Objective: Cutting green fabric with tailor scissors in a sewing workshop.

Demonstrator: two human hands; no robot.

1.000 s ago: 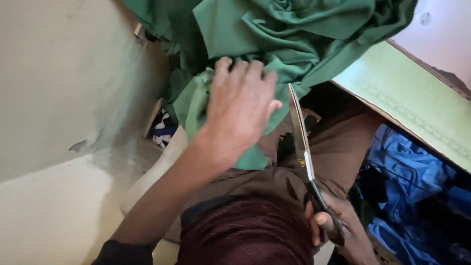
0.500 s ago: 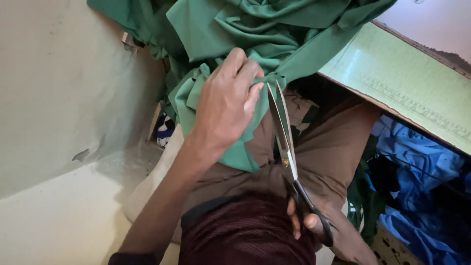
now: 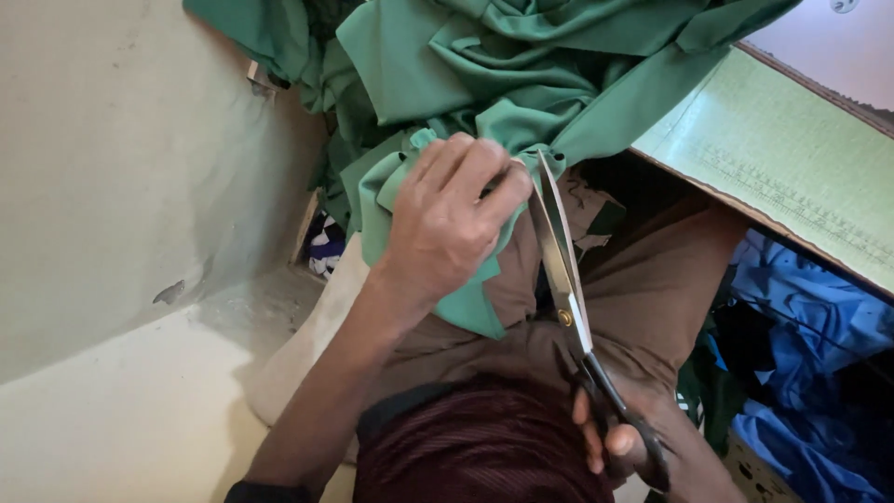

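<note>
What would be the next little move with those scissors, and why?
Probably close the scissors a little: their blade tips sit right at the edge of the green cloth, which the left hand grips and holds up, while the right hand has the handles.

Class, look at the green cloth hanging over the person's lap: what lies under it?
Under the green cloth show brown trousers and, lower left, a patterned scrap. The left hand pinches a fold; whatever lies beneath the heaped cloth is hidden.
</note>
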